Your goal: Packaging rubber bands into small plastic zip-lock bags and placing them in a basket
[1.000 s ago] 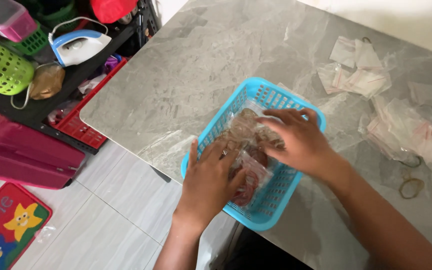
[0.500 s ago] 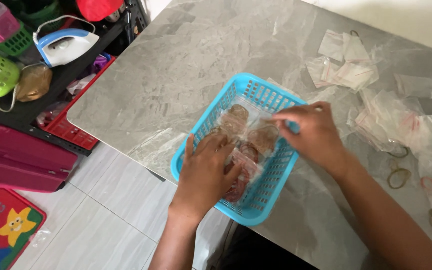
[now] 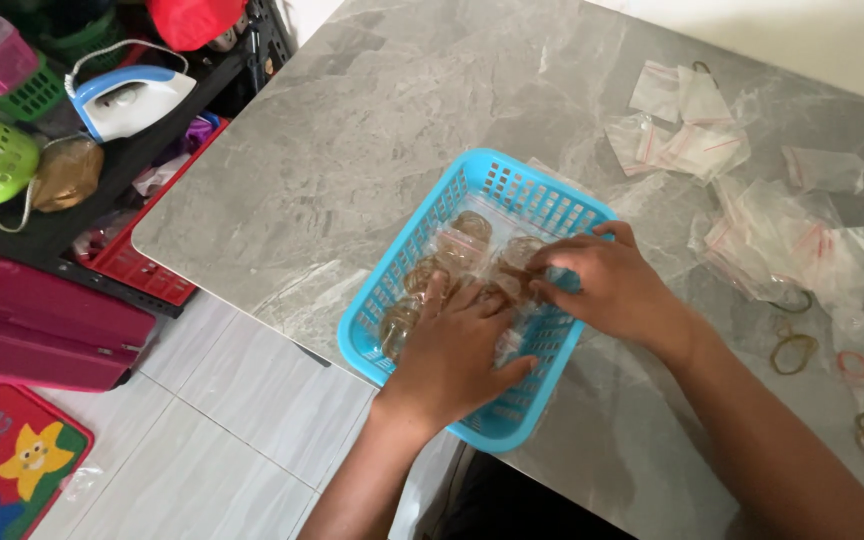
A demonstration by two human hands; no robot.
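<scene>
Both hands (image 3: 452,350) (image 3: 607,285) shifted, fingers flat (gripping nothing) on basket's (image 3: 402,275) packets (image 3: 457,250).

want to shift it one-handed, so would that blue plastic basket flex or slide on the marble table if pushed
The blue basket looks like thin slotted plastic, so it may flex a little. On the smooth grey table it would probably slide easily. It holds only small clear packets, so it is likely light.

We see a grey marble-patterned table (image 3: 352,150). A blue plastic basket (image 3: 497,190) stands on it at the near edge, under our left hand (image 3: 457,350) and right hand (image 3: 607,285). Beyond and right of the right hand lie empty clear zip bags (image 3: 682,125), and just right of its wrist, loose rubber bands (image 3: 794,352).
</scene>
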